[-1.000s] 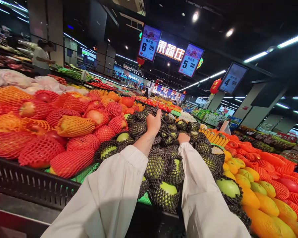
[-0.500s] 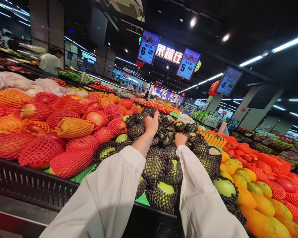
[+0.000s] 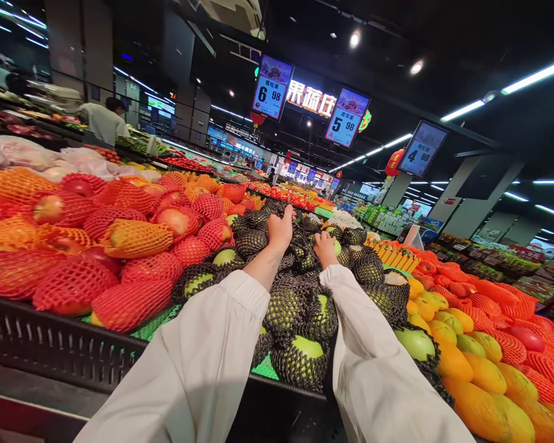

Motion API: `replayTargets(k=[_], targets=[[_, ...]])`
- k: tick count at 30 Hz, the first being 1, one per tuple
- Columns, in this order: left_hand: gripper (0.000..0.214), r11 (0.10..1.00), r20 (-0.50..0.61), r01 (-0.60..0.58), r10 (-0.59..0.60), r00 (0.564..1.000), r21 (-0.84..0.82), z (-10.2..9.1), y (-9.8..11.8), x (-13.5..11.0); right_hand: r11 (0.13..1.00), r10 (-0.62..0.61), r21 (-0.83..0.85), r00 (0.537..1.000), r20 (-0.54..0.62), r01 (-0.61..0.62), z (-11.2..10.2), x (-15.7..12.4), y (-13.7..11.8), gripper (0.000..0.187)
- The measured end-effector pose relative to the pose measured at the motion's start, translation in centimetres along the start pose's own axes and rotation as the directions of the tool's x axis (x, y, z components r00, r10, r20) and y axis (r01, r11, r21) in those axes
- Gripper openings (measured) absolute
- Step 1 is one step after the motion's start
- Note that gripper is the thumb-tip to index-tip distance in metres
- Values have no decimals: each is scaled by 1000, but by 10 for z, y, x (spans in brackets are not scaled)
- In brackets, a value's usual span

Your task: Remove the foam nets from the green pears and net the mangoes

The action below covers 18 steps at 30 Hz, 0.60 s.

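"As both white sleeves (image 3: 184,357) stretch forward over the produce, where do the person's hands lie?"

"Over the green fruit (image 3: 284,311), most of it wrapped in black netting and heaped in the middle of the display. The left hand (image 3: 281,231) is over the farther part of the heap, and the right hand (image 3: 325,247) is near it, a little lower in view."

"And the fingers?"

"On the left, the thumb points up and the hand looks curled, but its fingertips are turned away; whether they grip anything cannot be told. On the right, the fingers are bent, with a patch of bare green fruit (image 3: 337,247) showing just beside them. Whether that hand grips it cannot be told either."

"What flanks the heap?"

"To the left, red-skinned fruit (image 3: 178,221) in red and orange nets, behind the slotted wall of a black crate (image 3: 64,338). To the right, yellow mangoes (image 3: 475,406), then more fruit in red nets (image 3: 508,344)."

"And above?"

"Three price signs hang there: 6.98 (image 3: 271,86), 5.98 (image 3: 348,117) and 4.98 (image 3: 423,147). Farther back on the left, another person (image 3: 104,120) in a white top leans by the vegetables (image 3: 138,146)."
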State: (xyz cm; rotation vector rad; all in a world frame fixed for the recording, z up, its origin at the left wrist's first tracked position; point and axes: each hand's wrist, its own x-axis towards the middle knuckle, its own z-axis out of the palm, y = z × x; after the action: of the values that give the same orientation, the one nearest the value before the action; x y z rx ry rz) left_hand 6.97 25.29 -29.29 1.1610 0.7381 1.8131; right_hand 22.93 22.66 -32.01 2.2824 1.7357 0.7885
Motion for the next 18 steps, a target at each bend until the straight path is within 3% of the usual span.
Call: replayTargets(k=[8,14,18], targets=[[42,1000,-6,6,-6,1000,-11,-1,2,-1,999,12,-32,1000,11,-11,-4,5,-4,52],[48,1000,-6,6,-7,1000,-10,-1,2,-1,976,216,1,976,-14,-216,-9,1,-6,68],[46,1000,-14,12,-13,1000,-22,-1,2,0,942,333,61,941,-52,-330,-19,-5,7,76]])
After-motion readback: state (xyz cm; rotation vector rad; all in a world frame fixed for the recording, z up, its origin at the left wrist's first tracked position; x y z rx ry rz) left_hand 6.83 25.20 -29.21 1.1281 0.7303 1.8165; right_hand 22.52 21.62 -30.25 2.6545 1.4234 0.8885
